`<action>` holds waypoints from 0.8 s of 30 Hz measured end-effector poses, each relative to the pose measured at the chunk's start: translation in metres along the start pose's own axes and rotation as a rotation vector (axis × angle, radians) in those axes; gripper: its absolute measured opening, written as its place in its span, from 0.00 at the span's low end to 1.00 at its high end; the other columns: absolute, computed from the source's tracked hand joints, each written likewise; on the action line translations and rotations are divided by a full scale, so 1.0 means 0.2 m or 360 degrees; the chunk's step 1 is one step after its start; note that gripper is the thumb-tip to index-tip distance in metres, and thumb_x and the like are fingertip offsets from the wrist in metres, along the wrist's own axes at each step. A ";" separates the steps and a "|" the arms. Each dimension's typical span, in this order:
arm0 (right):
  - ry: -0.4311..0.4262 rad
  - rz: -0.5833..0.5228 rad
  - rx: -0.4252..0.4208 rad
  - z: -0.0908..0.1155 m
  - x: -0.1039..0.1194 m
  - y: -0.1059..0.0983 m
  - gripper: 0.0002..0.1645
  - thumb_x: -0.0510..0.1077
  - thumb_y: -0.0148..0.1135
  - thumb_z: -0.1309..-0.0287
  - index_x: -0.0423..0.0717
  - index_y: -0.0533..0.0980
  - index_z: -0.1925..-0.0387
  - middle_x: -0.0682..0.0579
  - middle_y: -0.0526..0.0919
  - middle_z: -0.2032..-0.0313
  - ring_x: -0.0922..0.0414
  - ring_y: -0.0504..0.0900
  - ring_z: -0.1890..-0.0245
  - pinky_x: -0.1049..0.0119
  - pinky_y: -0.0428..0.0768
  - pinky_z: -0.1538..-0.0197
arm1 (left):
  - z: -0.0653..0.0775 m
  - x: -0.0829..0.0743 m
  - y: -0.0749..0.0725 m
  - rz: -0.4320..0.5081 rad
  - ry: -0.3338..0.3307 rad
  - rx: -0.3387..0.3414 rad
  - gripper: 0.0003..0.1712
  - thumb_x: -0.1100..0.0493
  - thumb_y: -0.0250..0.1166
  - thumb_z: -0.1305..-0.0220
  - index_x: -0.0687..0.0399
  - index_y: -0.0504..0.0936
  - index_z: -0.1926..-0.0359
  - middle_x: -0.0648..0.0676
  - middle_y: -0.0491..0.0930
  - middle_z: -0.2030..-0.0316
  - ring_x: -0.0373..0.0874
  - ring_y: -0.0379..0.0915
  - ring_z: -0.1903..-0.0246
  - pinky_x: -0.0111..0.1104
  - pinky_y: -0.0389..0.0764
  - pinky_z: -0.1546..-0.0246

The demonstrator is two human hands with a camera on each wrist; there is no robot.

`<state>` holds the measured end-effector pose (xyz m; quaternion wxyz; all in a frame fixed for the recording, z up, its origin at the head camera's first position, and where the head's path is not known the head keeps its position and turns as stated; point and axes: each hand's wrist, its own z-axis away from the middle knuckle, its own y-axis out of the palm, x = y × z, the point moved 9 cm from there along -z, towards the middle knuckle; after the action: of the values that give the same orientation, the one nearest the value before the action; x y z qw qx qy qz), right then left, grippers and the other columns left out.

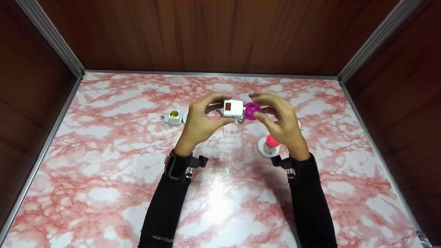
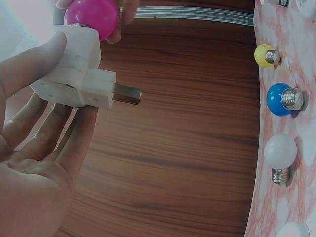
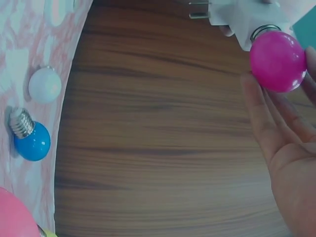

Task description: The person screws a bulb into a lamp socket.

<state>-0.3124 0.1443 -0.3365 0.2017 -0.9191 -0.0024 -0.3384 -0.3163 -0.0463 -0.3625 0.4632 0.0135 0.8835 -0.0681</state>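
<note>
My left hand grips a white plug-in lamp socket with a red switch, held up over the table. In the left wrist view its thumb lies on the socket body and the plug prongs stick out to the right. A magenta light bulb sits at the socket's mouth, with a little of its metal screw base showing. My right hand holds the bulb's round end between thumb and fingers. In the right wrist view the fingertips lie along the glass.
On the marbled table, another plug-in socket lies left. A pink bulb stands in a white round holder below my right hand. Yellow, blue and white bulbs lie loose. Wooden panels wall the table in.
</note>
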 end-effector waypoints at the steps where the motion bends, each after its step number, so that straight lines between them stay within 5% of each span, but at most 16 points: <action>1: -0.0018 -0.0005 -0.0003 0.00 0.01 0.00 0.17 0.25 0.63 0.44 0.35 0.80 0.52 0.39 0.82 0.47 0.54 0.86 0.51 0.65 0.88 0.53 | 0.00 0.00 0.00 0.0006 0.0000 -0.0003 0.31 0.61 0.80 0.55 0.59 0.82 0.47 0.57 0.84 0.49 0.45 0.83 0.49 0.31 0.85 0.44; 10: -0.0048 -0.0002 0.0043 -0.01 0.05 0.00 0.26 0.22 0.73 0.60 0.30 0.79 0.55 0.34 0.81 0.46 0.52 0.84 0.47 0.64 0.87 0.49 | -0.01 0.01 0.00 0.0023 -0.0015 -0.0023 0.31 0.60 0.81 0.55 0.59 0.82 0.47 0.57 0.84 0.49 0.45 0.84 0.49 0.32 0.86 0.46; 24: -0.0045 0.0028 0.0062 0.00 0.00 -0.01 0.29 0.26 0.74 0.58 0.35 0.80 0.50 0.39 0.83 0.49 0.55 0.84 0.48 0.67 0.87 0.50 | -0.01 0.01 0.00 0.0038 -0.0007 -0.0023 0.31 0.63 0.80 0.56 0.60 0.82 0.47 0.58 0.84 0.49 0.46 0.84 0.49 0.32 0.85 0.45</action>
<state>-0.3120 0.1465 -0.3364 0.2225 -0.9197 -0.0039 -0.3234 -0.3183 -0.0462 -0.3631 0.4660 0.0204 0.8828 -0.0562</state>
